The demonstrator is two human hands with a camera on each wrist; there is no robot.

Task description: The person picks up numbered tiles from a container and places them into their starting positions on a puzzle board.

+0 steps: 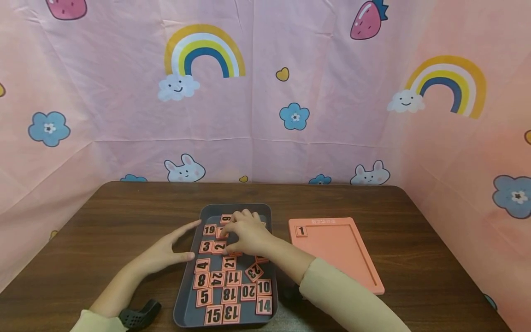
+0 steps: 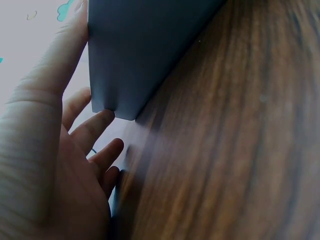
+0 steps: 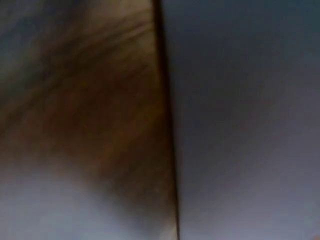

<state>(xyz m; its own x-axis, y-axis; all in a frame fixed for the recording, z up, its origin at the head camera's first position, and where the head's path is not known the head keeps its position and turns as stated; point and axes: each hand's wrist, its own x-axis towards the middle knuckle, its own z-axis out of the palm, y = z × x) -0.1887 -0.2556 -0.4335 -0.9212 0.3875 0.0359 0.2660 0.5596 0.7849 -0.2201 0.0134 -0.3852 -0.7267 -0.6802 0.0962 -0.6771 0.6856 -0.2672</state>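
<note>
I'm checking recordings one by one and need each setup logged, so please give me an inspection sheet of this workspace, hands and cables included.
Surface: dark wood-grain table.
Job's things: gray tray holding loose number tiles; pink board to its right, with the 1 tile in its far left corner.
Clutter: nothing seen.
Hands: left hand at the tray's left side, fingers extended; right hand over the tray, grip on a tile unclear. The right wrist view is blurred.
Cables: nothing seen.
Surroundings: pastel cloth with rainbows, flowers and rabbits.
</note>
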